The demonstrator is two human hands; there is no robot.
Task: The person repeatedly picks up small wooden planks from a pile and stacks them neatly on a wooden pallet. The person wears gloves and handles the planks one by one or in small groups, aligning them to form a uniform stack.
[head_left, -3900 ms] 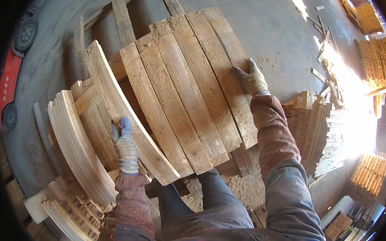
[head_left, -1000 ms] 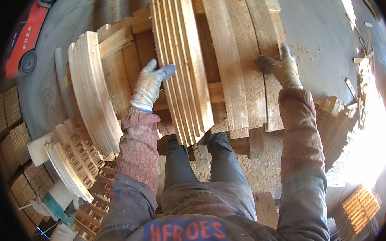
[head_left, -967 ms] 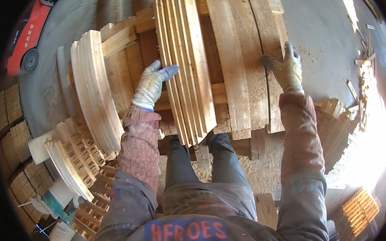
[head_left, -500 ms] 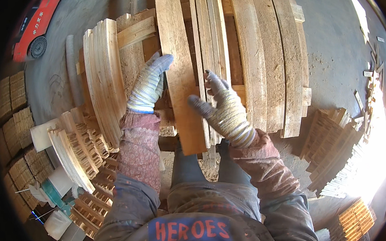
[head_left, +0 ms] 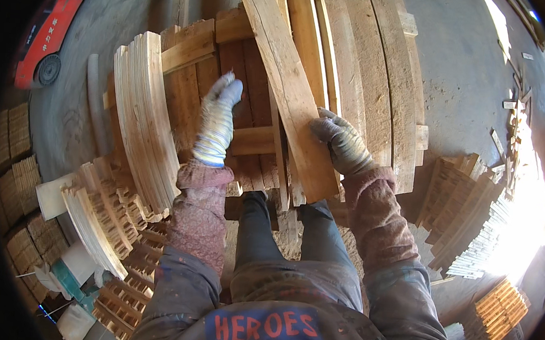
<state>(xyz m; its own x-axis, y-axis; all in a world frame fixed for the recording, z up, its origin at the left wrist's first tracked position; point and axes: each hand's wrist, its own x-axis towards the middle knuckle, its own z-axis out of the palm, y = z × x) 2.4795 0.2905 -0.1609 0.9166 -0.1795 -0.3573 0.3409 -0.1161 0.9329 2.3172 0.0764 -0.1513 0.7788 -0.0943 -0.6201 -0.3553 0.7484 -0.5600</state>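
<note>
A long wooden board [head_left: 285, 82] slants across the pile in front of me, its near end above my knees. My right hand [head_left: 344, 143], in a knitted work glove, is closed on the board's right edge near that end. My left hand [head_left: 218, 112], gloved too, is off the board to its left. Its fingers point away from me and hold nothing. Beneath and to the right of the board lie several narrow planks [head_left: 308, 40], standing partly on edge. Crosspieces [head_left: 252, 141] and darker boards show in the gap between my hands.
Left of my left hand stands a stack of narrow boards [head_left: 141, 110]. Wide, sawdust-covered planks [head_left: 379, 89] lie on the right. Wood piles [head_left: 457, 199] rest on the floor farther right, beside bright sunlight. A red wheeled machine [head_left: 48, 40] stands at the far left.
The board has swung and shifted right, its near end moving most. My right hand has closed on its right edge. My left hand has come away from its left edge.
</note>
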